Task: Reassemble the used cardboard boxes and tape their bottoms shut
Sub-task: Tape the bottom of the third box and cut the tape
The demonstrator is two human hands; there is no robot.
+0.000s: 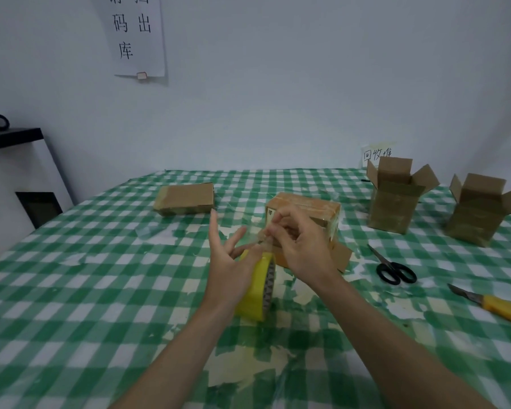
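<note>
The right hand [298, 246] pinches the loose end of clear tape [261, 242] between thumb and fingertips, just above the yellow tape roll [255, 290], while the left hand [229, 261] steadies that roll with its fingers spread and mostly straight, the roll seeming to sit against the palm and thumb side (how the thumb lies is hidden). Directly behind the hands sits the box being worked on [304, 219], lying on the green checked tablecloth [71, 276], its upper face glossy with tape already. The main risk, as I judge it, is the thin tape end folding back and sticking to itself or to the fingers, because it is held by a small pinch and the strip looks crumpled. A loosely braced roll could also slip or twist as the strip is drawn out, giving a crooked seam. Farther out, a flat closed box [186, 199] lies at the left rear, two open boxes [396, 202] [478, 214] stand at the right, and scissors [393, 268] and a yellow utility knife [496, 305], blade out, lie near the right forearm, where a careless sweep could catch them.
</note>
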